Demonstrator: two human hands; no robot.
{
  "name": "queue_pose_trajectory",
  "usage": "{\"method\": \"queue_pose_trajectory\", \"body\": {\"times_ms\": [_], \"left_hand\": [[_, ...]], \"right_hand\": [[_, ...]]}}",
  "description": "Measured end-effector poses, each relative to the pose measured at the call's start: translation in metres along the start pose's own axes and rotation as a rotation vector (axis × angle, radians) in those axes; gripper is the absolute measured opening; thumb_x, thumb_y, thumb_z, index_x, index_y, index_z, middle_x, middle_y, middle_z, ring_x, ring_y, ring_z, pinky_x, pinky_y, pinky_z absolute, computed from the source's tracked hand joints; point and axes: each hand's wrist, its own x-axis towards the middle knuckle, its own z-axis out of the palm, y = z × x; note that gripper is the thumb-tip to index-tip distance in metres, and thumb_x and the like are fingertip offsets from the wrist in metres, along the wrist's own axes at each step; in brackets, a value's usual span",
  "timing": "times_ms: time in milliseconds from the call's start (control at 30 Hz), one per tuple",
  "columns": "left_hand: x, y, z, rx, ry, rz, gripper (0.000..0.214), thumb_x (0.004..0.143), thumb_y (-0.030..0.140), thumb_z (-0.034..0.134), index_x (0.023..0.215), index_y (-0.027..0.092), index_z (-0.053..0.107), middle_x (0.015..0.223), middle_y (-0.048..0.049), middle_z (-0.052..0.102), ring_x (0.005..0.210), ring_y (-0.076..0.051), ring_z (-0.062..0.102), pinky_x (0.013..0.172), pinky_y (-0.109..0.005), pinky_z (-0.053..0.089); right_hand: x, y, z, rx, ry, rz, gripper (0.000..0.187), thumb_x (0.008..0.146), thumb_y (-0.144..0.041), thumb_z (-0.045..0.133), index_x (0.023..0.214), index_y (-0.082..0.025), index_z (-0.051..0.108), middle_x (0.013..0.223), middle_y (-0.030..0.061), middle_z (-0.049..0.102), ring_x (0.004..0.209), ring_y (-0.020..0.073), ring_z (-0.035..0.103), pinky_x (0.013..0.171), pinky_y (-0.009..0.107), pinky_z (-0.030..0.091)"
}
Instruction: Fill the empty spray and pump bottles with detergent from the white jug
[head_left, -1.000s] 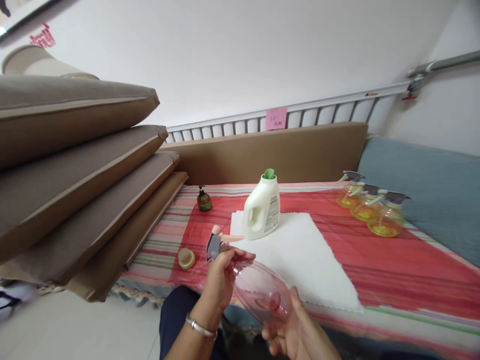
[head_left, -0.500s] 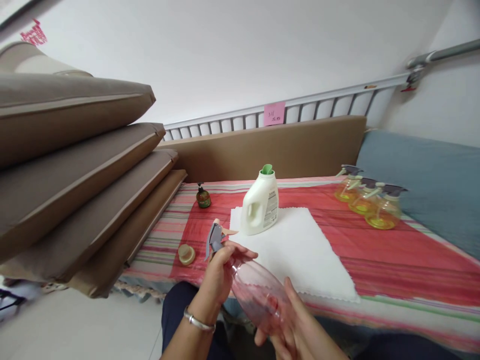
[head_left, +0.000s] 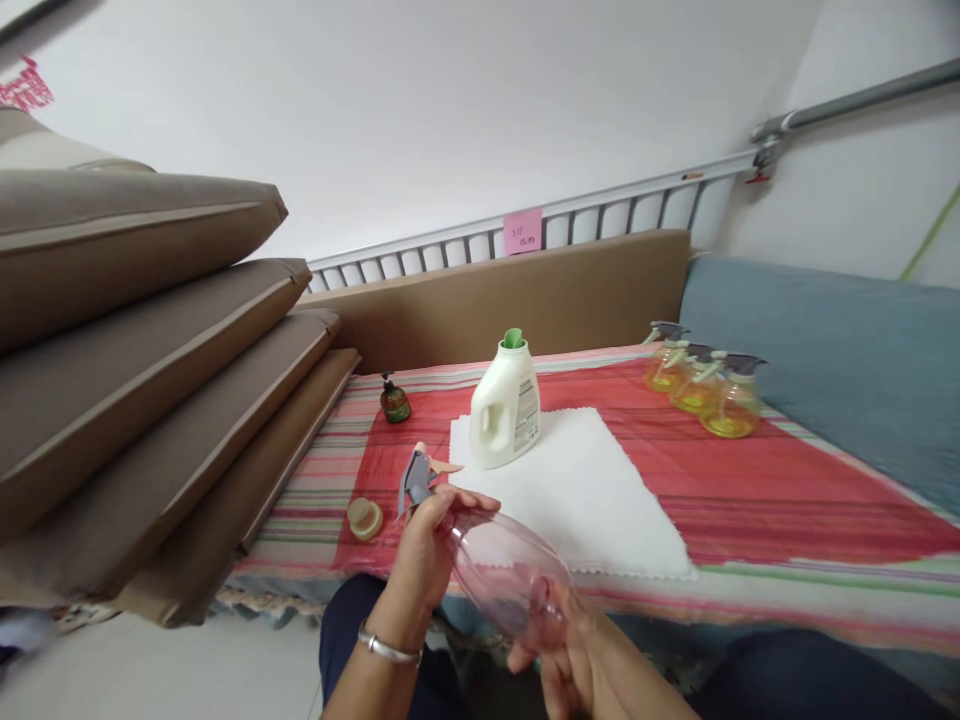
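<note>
A clear pink spray bottle with a grey trigger head is held tilted between my two hands, its head towards the upper left. My left hand, with a silver bangle on the wrist, wraps round the neck just below the trigger. Around the base curls my right hand. No liquid can be made out inside. Beyond the bottle, a white detergent jug with its top uncapped and a green spout showing stands on a white cloth. A pale round cap lies left of my left hand.
Three spray bottles with yellow liquid stand at the right. A dark pump bottle is at the back left. Stacked brown cushions rise on the left. A brown padded board and a railing border the far side.
The view has shifted a little to the right, so things appear further left. My right hand has closed more around the base of the spray bottle; my left hand keeps its hold.
</note>
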Motion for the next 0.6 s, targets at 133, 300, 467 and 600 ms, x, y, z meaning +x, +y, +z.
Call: {"method": "queue_pose_trajectory", "body": {"times_ms": [133,300,467,600], "left_hand": [[-0.002,-0.001,0.004,-0.014,0.024,0.06,0.025,0.08,0.024,0.048,0.065,0.013,0.065,0.073,-0.0088,0.072,0.082,-0.025,0.065,0.087,-0.041,0.043],[-0.005,-0.003,0.003,-0.006,0.068,0.078,0.023,0.079,0.026,0.052,0.064,0.013,0.065,0.073,-0.0094,0.072,0.081,-0.024,0.065,0.086,-0.039,0.042],[-0.006,-0.002,0.002,-0.019,0.06,0.061,0.022,0.078,0.027,0.053,0.065,0.013,0.064,0.07,-0.0091,0.071,0.077,-0.024,0.065,0.084,-0.039,0.043],[-0.006,-0.001,0.003,-0.057,-0.031,0.017,0.022,0.079,0.026,0.051,0.066,0.014,0.063,0.07,-0.0083,0.07,0.077,-0.024,0.065,0.085,-0.041,0.043]], "right_hand": [[0.008,-0.002,0.001,0.086,0.149,-0.063,0.063,0.065,-0.064,0.063,0.107,-0.017,0.053,0.089,0.0103,0.068,0.067,0.0199,0.065,0.052,0.029,0.052],[0.012,0.0,0.004,0.052,0.213,-0.105,0.104,0.059,-0.062,0.07,0.137,-0.036,0.006,0.111,0.0109,0.059,0.065,0.0239,0.067,0.047,0.033,0.052],[0.009,0.004,-0.002,0.057,0.035,0.01,0.104,0.057,-0.058,0.074,0.137,-0.029,0.014,0.108,0.0154,0.062,0.066,0.0239,0.068,0.045,0.028,0.052],[0.002,-0.007,0.006,0.25,-0.13,0.285,0.073,0.08,-0.07,0.03,0.12,-0.01,0.043,0.086,0.0216,0.068,0.052,0.0149,0.065,0.041,0.018,0.048]]}}
